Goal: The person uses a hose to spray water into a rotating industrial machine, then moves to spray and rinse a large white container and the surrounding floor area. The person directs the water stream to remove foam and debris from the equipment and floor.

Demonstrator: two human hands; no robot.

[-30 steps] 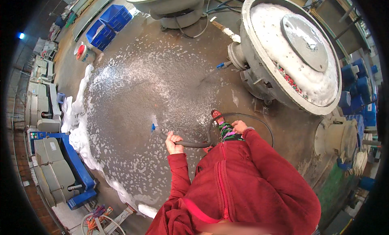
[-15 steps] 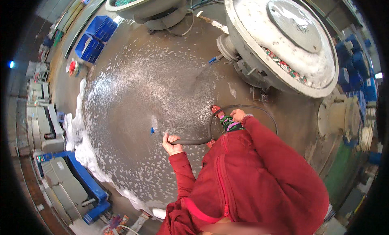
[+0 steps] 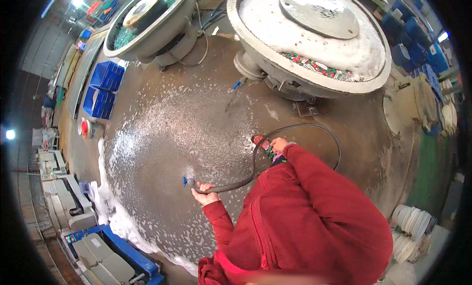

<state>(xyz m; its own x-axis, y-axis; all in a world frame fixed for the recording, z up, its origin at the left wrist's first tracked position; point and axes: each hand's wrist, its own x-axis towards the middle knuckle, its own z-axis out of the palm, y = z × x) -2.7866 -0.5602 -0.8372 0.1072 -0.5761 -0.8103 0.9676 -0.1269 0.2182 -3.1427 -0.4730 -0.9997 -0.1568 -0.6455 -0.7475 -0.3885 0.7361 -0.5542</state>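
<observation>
My left hand (image 3: 205, 195) is wrapped round a dark grey hose (image 3: 231, 187) close to its end. A blue valve piece (image 3: 185, 180) shows at the hose tip, and whitish spray lies just beyond it on the floor. From there the hose bends past my foot (image 3: 259, 140) and loops round to the right. My right hand (image 3: 279, 145) is closed in front of my patterned trousers, just below the hose loop. What its fingers hold, if anything, is hidden.
A large round tub (image 3: 366, 84) with white foam and red and green pieces stands ahead right. Another tub (image 3: 147, 48) is far left. Blue crates (image 3: 100, 103), a bucket (image 3: 91, 130) and grey machines (image 3: 101, 258) line the left. Foam covers parts of the wet floor (image 3: 162, 177).
My view has shifted, showing more of the far left tub. My left hand and the hose end sit slightly lower in view; my right hand appears a little further left.
</observation>
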